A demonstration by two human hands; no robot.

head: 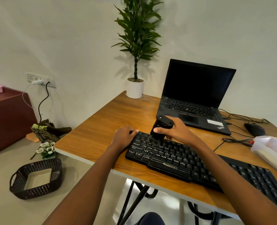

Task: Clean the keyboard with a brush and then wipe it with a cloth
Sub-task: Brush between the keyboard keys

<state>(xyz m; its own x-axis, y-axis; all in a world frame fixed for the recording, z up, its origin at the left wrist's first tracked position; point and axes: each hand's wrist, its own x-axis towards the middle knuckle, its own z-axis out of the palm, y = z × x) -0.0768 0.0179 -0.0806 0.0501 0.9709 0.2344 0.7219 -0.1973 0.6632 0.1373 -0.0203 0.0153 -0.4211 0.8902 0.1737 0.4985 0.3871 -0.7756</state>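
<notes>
A black keyboard (175, 161) lies slantwise near the front edge of the wooden table (102, 130). My right hand (178, 130) grips a black brush (160, 129), held upright with its bristles down on the keys at the keyboard's upper left. My left hand (124, 137) rests on the keyboard's far left corner, fingers curled over its edge. A white cloth (270, 150) lies bunched on the table at the right, beside the keyboard's far end.
An open black laptop (194, 98) stands behind the keyboard. A black mouse (254, 129) and tangled cables (236, 140) lie to its right. A white potted plant (135, 88) sits at the table's back corner. A dark wicker basket (37, 177) is on the floor at the left.
</notes>
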